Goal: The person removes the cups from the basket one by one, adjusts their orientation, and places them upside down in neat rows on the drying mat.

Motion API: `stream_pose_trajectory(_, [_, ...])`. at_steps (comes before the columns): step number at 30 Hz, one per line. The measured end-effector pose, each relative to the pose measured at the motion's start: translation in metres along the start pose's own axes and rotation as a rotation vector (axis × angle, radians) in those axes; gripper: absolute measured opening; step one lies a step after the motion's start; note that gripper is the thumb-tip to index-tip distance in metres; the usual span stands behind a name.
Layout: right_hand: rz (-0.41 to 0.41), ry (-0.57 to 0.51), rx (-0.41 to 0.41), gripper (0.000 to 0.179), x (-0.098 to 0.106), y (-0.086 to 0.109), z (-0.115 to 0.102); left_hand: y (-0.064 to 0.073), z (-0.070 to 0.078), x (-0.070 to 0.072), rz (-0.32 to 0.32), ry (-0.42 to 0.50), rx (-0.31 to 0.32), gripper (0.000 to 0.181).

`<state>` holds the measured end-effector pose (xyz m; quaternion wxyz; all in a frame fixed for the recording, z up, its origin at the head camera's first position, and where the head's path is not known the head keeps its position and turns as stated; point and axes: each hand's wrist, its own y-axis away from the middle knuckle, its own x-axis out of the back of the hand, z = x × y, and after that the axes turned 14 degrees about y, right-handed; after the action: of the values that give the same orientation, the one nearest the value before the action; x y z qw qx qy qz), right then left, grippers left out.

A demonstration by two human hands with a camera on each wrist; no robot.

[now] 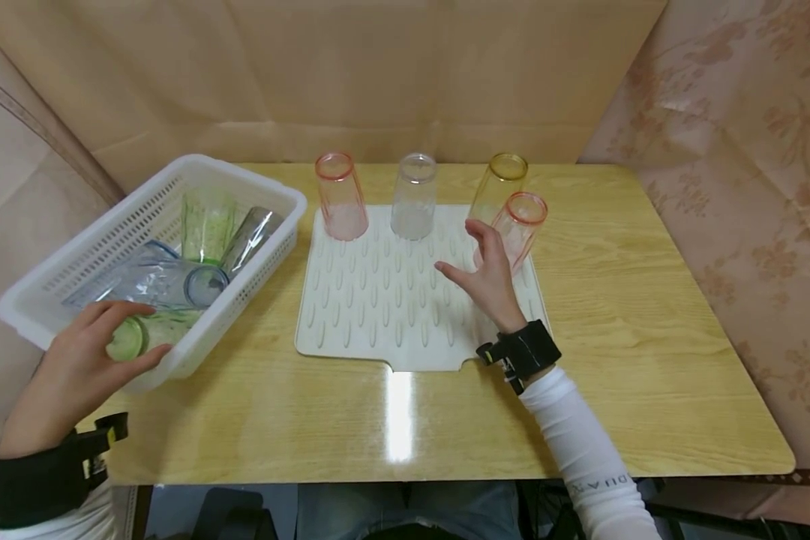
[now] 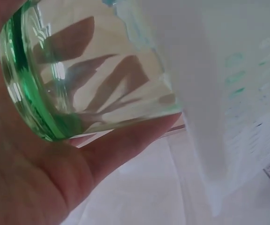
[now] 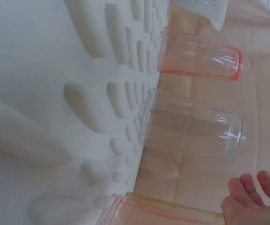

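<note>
In the head view my left hand [image 1: 84, 371] reaches into the near end of the basket. Its thumb and fingers grip a green-tinted drinking glass [image 1: 127, 339], which lies on its side; the left wrist view shows the thick green base [image 2: 29, 89] close to the palm. Over the right side of the drying mat, my right hand [image 1: 489, 281] has its thumb and fingers spread apart and holds nothing. Just beyond it a pink-rimmed glass [image 1: 526, 210] stands upside down, partly hidden by the fingers. A yellow-tinted glass [image 1: 506, 172] stands directly behind that one.
A white basket [image 1: 283, 199] holds several more glasses, including a blue one [image 1: 155, 281], a green one [image 1: 208, 217] and a grey one [image 1: 253, 236]. Along the back of the white mat [image 1: 378, 341] stand another pink glass [image 1: 340, 199] and a clear glass [image 1: 415, 199], both upside down.
</note>
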<state>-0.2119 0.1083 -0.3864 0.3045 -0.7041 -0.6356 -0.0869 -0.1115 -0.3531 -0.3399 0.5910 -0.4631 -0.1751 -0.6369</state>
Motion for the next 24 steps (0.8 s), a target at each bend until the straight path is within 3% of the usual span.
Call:
stream_pose_trajectory(4, [0.011, 0.006, 0.001, 0.075, -0.006, -0.003, 0.023, 0.0, 0.003, 0.003, 0.039, -0.006, -0.079, 0.048])
stream_pose_trajectory(6, [0.018, 0.007, 0.001, 0.077, -0.011, -0.005, 0.036, -0.001, 0.006, 0.005, 0.038, -0.022, -0.081, 0.047])
stream_pose_trajectory(11, [0.021, 0.001, -0.011, 0.077, -0.011, -0.003, 0.038, -0.005, 0.014, 0.012, 0.022, -0.058, -0.087, 0.045])
stream_pose_trajectory(18, [0.013, -0.001, -0.017, 0.077, -0.01, -0.001, 0.033, -0.011, 0.027, 0.024, 0.011, -0.112, -0.072, 0.047])
stream_pose_trajectory(24, [0.01, 0.004, -0.005, 0.072, -0.001, 0.005, 0.002, -0.018, 0.04, 0.035, 0.039, -0.139, -0.116, 0.067])
